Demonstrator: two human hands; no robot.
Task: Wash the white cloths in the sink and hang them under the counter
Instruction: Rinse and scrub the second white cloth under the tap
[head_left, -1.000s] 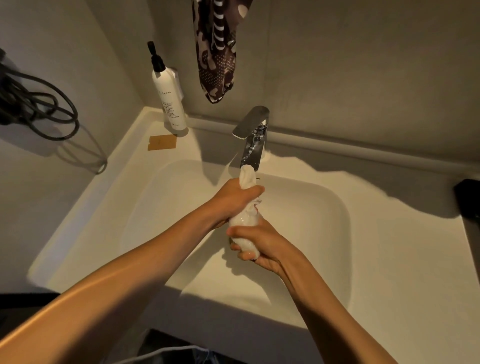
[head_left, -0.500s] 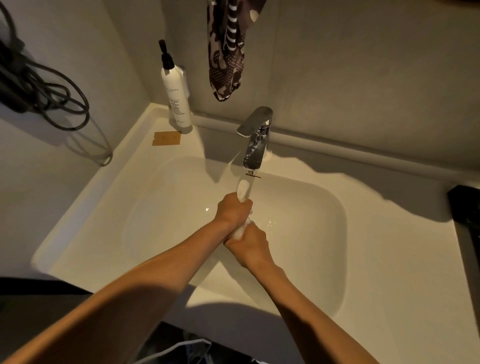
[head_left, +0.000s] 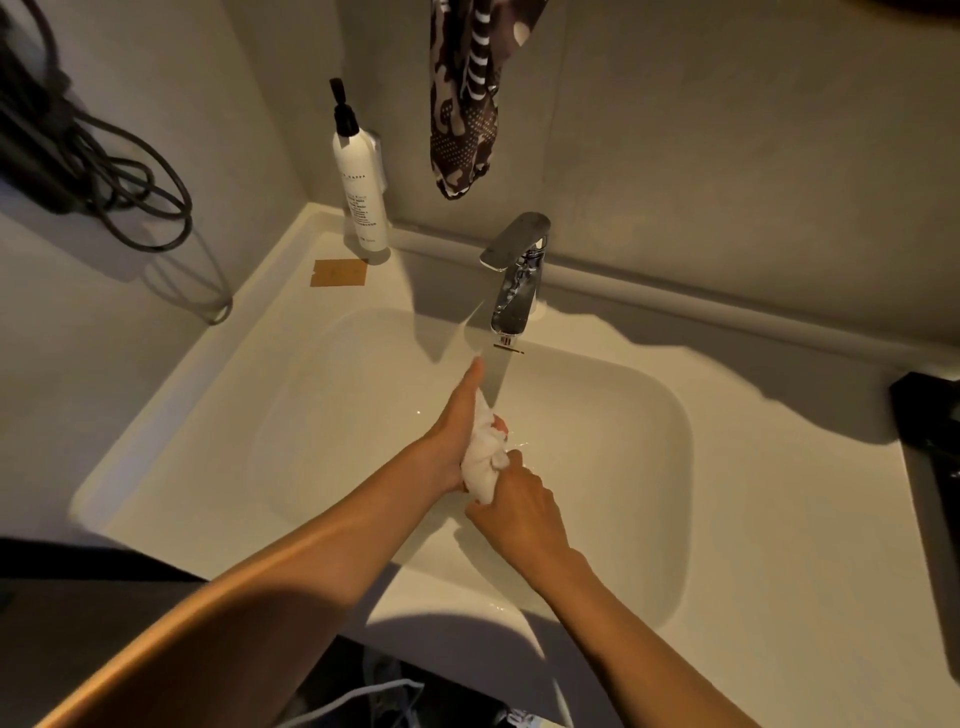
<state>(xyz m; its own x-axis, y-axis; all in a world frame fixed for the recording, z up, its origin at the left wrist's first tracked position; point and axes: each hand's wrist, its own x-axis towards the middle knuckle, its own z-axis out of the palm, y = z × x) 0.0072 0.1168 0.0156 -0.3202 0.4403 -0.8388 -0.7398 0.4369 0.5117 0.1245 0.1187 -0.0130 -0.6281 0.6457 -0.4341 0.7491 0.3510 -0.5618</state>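
Observation:
A bunched white cloth (head_left: 483, 460) is held between both hands over the white sink basin (head_left: 623, 467), just below and in front of the chrome tap (head_left: 514, 275). My left hand (head_left: 454, 431) lies along the cloth's left side, fingers stretched toward the tap and curled round it. My right hand (head_left: 519, 506) grips the cloth's lower end from the right. Most of the cloth is hidden in my palms.
A white pump bottle (head_left: 361, 187) stands at the back left corner, with a brown rectangular patch (head_left: 338, 272) on the counter beside it. A patterned dark cloth (head_left: 467, 93) hangs on the wall above the tap. Dark cables (head_left: 88, 171) hang left; a black object (head_left: 930, 415) lies right.
The cloth has gone from a stretched, twisted roll reaching up to the spout to a loose bunch lower in the basin. My left fingers have opened out along it.

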